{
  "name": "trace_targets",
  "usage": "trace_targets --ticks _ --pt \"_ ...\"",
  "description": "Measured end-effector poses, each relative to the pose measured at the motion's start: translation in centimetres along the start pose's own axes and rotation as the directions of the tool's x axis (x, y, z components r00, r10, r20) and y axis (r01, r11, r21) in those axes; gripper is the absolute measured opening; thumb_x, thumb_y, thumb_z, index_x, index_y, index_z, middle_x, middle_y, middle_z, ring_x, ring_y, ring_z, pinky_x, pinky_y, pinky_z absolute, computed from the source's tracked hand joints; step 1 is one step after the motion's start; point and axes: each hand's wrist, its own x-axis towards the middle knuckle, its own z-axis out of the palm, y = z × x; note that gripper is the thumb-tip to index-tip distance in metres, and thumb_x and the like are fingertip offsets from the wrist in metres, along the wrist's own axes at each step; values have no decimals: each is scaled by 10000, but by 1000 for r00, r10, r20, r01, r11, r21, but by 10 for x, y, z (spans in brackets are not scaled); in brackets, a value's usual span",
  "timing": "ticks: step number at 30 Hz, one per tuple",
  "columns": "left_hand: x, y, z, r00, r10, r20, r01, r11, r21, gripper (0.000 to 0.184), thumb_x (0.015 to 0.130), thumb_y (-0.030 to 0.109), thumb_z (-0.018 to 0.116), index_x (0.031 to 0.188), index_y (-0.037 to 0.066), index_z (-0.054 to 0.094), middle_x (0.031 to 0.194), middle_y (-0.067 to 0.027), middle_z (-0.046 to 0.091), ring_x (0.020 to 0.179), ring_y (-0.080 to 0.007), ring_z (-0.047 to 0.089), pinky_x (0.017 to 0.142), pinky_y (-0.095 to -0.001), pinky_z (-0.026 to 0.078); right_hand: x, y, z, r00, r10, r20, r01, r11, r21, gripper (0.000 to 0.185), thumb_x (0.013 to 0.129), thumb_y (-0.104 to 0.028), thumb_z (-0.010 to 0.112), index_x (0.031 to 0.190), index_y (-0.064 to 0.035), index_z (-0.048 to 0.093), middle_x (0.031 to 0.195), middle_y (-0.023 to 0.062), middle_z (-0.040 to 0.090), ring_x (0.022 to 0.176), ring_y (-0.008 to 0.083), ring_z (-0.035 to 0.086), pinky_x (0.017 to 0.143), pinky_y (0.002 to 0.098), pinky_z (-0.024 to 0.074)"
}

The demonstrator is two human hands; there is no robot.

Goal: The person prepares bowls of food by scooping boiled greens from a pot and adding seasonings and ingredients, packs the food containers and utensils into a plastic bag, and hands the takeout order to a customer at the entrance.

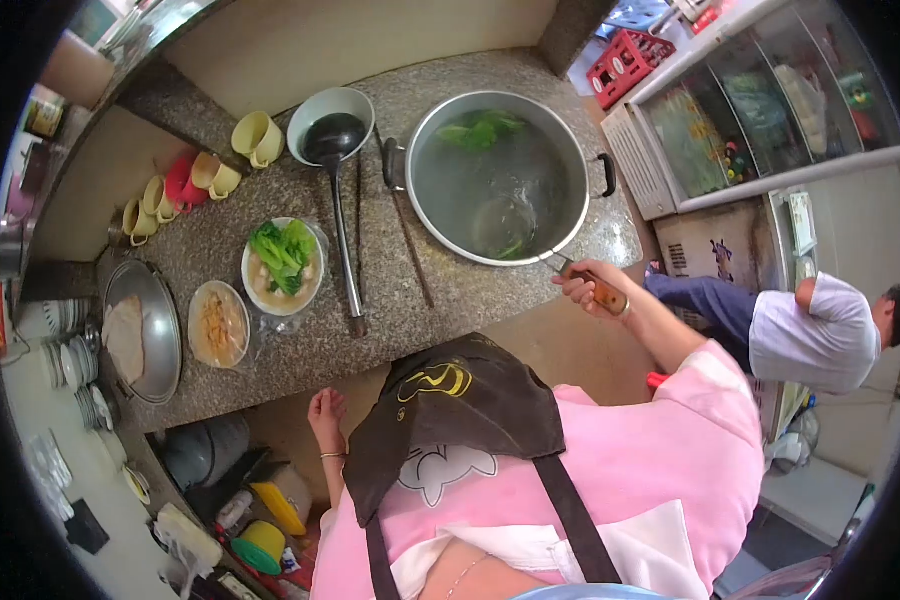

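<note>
Wooden-handled tool [608,294]: submerged end blurred in cloudy liquid [450,195]; small print on apron [495,410] illegible.

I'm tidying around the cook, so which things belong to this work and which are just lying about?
Likely in the job:
wooden-handled tool in the right hand, reaching into the pot
greens in the pot
bowl topped with greens
ladle

Seemingly just lying about:
yellow cups
red crate
</note>
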Motion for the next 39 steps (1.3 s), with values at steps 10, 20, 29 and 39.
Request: trace_targets --ticks 10,20,29,39 --pt "4 -4 -6 998 -58 -11 59 998 13 210 900 249 580 1006 67 577 916 -21 615 819 -129 606 661 -250 482 51 -12 56 681 -501 534 -283 493 823 477 881 -110 467 1250 125 278 673 36 421 588 151 517 588 276 522" --pt "14 -1 -15 1000 17 24 -18 998 54 233 897 258 585 1014 57 581 921 -37 623 825 -132 609 660 -251 478 142 -109 71 836 -548 -6 449 679 581 199 910 -164 465 767 -47 391 628 89 502 568 191 519 530 301 499" --pt "15 -29 -22 994 -94 51 94 996 3 253 875 273 618 1002 57 581 888 -35 624 781 -143 621 628 -248 483 141 -49 80 821 -564 91 561 826 59 189 912 -252 452 956 -73 495 630 3 471 514 117 466 462 273 423" --pt "31 -9 -6 997 -20 73 15 997 70 238 874 251 616 1018 64 581 899 -34 620 748 -118 600 626 -240 480 85 29 49 760 -558 334 552 825 122 419 937 -297 384 1282 -60 403 635 -11 396 459 81 385 402 221 345"
